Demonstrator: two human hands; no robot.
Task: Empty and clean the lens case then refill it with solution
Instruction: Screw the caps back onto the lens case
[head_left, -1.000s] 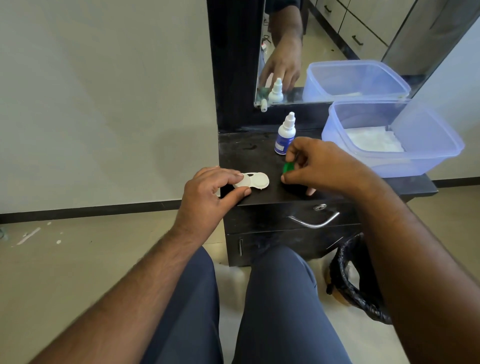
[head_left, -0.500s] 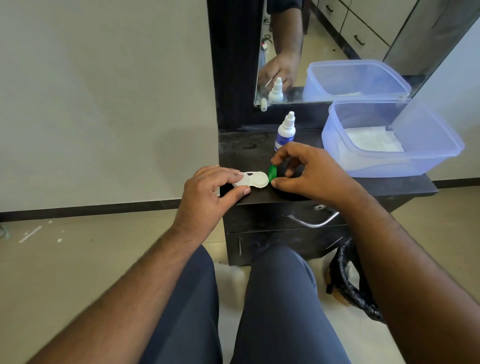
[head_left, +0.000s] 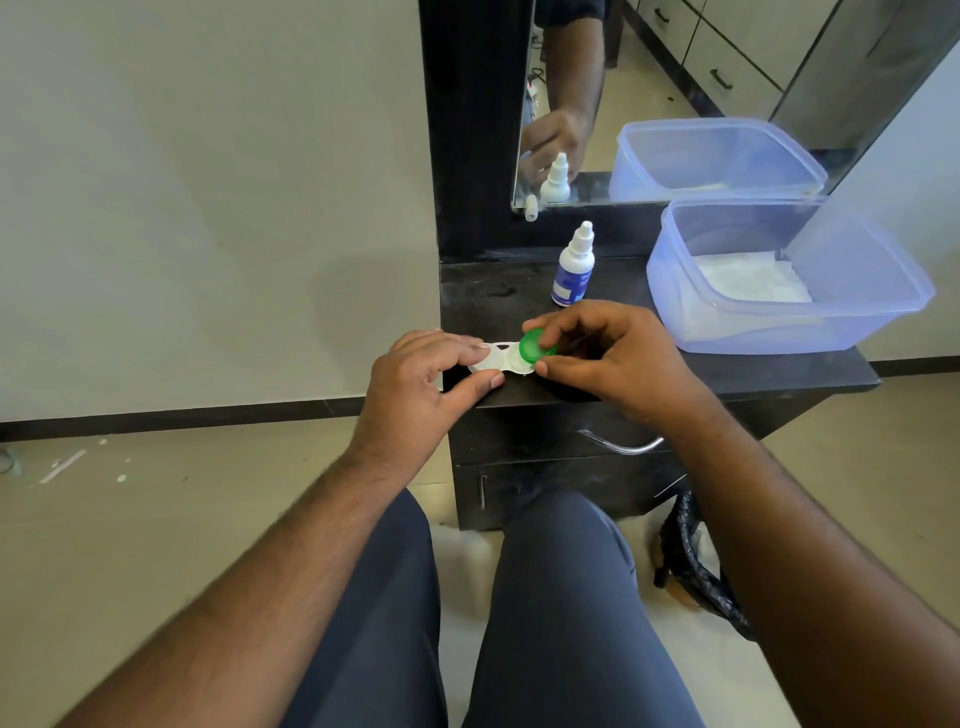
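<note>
Both forearms reach forward. Left hand (head_left: 423, 382) palm down, fingers and thumb curled in a pinch. Right hand (head_left: 610, 358) fingertips bent, pinching.

Bottle (head_left: 573, 270) label illegible
</note>
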